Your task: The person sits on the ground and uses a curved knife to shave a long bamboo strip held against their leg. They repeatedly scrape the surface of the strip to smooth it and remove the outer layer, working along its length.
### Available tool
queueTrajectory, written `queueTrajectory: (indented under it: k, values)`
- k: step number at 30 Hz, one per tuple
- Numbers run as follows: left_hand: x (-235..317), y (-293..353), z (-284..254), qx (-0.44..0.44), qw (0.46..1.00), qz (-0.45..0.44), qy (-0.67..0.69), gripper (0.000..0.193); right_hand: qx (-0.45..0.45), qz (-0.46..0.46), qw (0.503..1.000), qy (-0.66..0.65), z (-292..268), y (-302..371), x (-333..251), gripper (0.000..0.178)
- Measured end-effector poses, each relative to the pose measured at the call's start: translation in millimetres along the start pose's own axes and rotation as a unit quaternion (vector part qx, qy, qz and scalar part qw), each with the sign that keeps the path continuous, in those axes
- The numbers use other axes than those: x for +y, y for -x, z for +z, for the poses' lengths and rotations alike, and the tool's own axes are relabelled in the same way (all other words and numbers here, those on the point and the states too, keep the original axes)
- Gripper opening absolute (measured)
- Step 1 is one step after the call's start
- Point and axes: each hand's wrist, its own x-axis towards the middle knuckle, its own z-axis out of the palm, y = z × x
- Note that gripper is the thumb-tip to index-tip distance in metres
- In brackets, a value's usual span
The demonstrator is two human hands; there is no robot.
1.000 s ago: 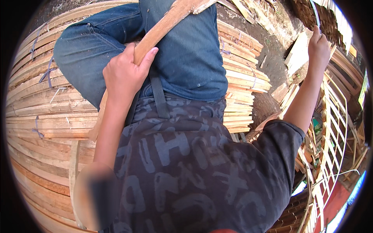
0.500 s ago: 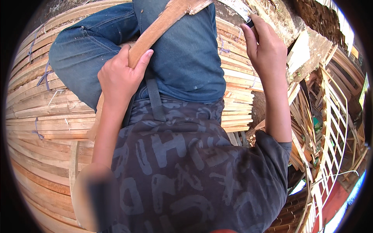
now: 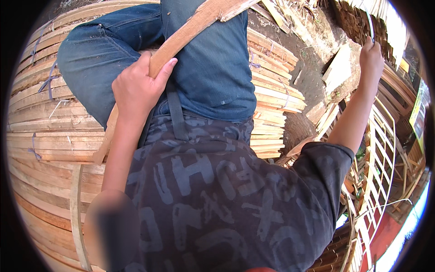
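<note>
Right hand has swung out to the person's far right, blade with it (about where I saw both a second ago). Half a second back, blade was near the wooden piece; now well apart.

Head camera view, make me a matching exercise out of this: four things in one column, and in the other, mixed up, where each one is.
Things
1. Long brown wooden piece
2. Slender silvery blade
3. Pale slatted lattice frame
4. Stacked light-brown wooden strips

Places
A. On both sides of the blue denim jeans
B. Extending up from the right hand
C. Gripped by the left hand
D. At the picture's right, lower than the right hand

Pairs: 1-C, 2-B, 3-D, 4-A
</note>
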Motion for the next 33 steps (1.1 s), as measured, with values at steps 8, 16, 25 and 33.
queueTrajectory:
  k: [8,16,25,33]
  values:
    - [1.7,-3.4,9.2,0.019,0.999,0.028,-0.023,0.047,0.041,-0.004,0.95,-0.309,28.0,97.1,-5.2,0.041]
    - [-0.4,-5.4,2.5,-0.01,0.999,0.035,0.034,0.05,-0.108,0.026,0.669,-0.735,67.7,223.2,-140.8,0.022]
    - [-1.5,-11.0,-32.4,-0.182,0.968,0.026,0.172,0.026,-0.109,-0.062,0.677,-0.725,42.3,222.2,-164.1,0.021]
    - [-6.9,-5.3,-28.3,-0.289,0.909,-0.026,0.3,0.02,-0.008,-0.168,0.784,-0.598,33.0,221.1,-169.3,0.019]
